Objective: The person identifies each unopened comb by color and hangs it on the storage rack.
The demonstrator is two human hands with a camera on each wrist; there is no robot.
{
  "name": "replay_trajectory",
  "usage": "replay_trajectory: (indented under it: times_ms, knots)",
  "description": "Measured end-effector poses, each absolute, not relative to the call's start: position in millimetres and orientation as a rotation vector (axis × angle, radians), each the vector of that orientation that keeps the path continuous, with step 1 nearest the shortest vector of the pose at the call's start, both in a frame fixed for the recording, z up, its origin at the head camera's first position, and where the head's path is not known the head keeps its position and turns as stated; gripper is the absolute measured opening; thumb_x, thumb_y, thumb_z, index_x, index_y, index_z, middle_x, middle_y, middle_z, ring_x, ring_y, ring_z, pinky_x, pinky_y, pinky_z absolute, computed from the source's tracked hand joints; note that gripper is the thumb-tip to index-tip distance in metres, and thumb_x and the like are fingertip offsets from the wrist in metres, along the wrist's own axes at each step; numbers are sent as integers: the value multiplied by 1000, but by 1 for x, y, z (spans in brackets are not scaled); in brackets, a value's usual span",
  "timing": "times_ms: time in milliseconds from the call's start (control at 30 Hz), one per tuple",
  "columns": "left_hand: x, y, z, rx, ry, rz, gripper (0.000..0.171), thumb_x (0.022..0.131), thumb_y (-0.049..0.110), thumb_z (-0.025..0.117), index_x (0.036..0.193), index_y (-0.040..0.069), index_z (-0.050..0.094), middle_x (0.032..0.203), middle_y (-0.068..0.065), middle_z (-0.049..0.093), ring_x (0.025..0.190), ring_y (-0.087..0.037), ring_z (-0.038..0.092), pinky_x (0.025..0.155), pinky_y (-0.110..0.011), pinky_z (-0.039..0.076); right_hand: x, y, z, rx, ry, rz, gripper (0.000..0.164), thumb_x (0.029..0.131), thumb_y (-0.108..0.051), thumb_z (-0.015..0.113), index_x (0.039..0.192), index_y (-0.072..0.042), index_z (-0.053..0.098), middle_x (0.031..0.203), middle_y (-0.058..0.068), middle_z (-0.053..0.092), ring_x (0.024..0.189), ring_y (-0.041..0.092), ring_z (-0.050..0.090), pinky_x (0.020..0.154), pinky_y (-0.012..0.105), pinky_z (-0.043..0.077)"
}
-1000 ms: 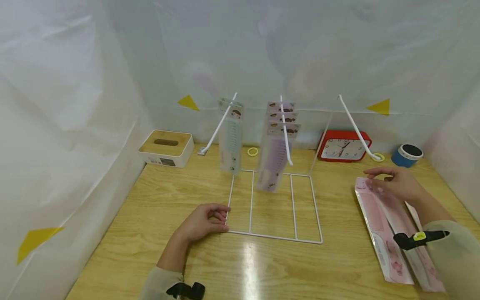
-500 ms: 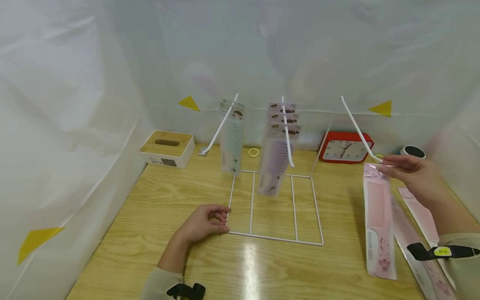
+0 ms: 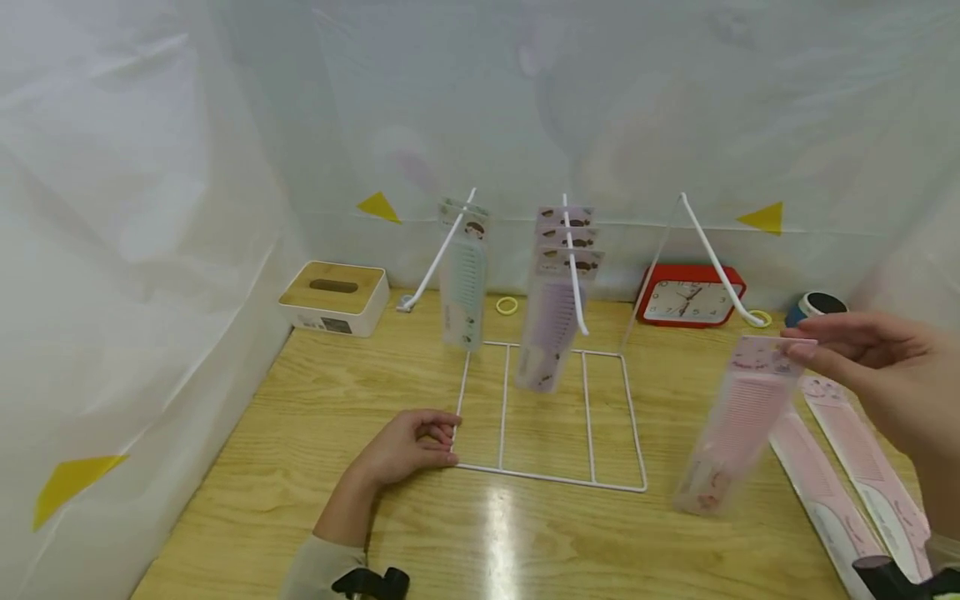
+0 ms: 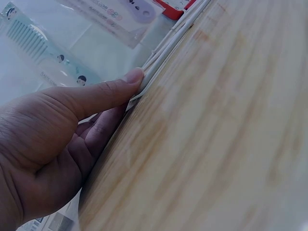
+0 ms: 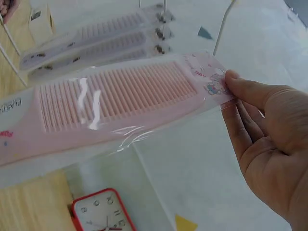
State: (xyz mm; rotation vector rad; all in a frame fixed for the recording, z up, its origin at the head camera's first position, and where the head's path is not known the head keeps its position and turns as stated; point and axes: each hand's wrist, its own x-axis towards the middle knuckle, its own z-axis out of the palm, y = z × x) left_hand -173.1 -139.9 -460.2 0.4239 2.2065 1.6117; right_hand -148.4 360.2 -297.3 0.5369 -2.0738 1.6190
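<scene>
My right hand (image 3: 877, 367) pinches the top corner of a packaged pink comb (image 5: 120, 101) between thumb and fingers. The pack hangs tilted above the table, its lower end swung left and blurred in the head view. At the front left corner of a white wire display rack (image 3: 551, 477), my left hand (image 3: 408, 446) grips the base wire, thumb on top in the left wrist view. Several purple comb packs (image 3: 555, 317) hang on the rack's middle hook; green comb packs (image 3: 462, 283) hang on the left one. The right hook (image 3: 716, 258) is bare, its tip left of my right hand.
Two more pink comb packs (image 3: 862, 467) lie on the table at the right. Along the back stand a tissue box (image 3: 333, 297), a red clock (image 3: 692, 295) and a blue round container (image 3: 817, 307). Yellow rings (image 3: 506, 306) lie near the wall.
My right hand has picked up a pink comb pack from the table, lifted it near the right hook's tip, then drawn it back to the right. The left hand stays on the rack.
</scene>
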Motion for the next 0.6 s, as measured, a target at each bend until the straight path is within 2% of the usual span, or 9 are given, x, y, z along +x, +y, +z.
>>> replay_trajectory:
  times_ms: [133, 267, 467, 600]
  knots:
    - [-173, -139, -461, 437, 2187, 1633, 53, 81, 7, 82, 129, -4, 62, 105, -15, 63, 92, -15, 62, 79, -22, 58, -137, 337, -285, 927, -1765, 1821, 21, 80, 24, 67, 99, 29, 61, 97, 14, 77, 83, 17, 76, 73, 17, 59]
    - [-171, -138, -462, 437, 2183, 1621, 53, 81, 8, 83, 129, -2, 62, 105, -13, 63, 93, -16, 62, 80, -22, 57, -133, 315, -273, 1123, -1573, 1875, 20, 80, 23, 68, 96, 31, 59, 98, 21, 75, 88, 21, 76, 77, 19, 60]
    - [-172, -139, -461, 416, 2210, 1617, 51, 82, 8, 82, 128, -1, 63, 104, -12, 63, 94, -19, 61, 79, -21, 56, -132, 299, -260, 982, -1569, 1742, 22, 82, 17, 71, 97, 29, 61, 97, 13, 77, 80, 12, 76, 73, 12, 57]
    - [-174, -140, -460, 413, 2204, 1618, 52, 81, 7, 83, 129, 0, 63, 104, -12, 64, 94, -18, 62, 79, -21, 57, -132, 293, -258, 921, -1546, 1757, 21, 80, 20, 70, 96, 29, 61, 95, 15, 77, 76, 13, 75, 73, 13, 57]
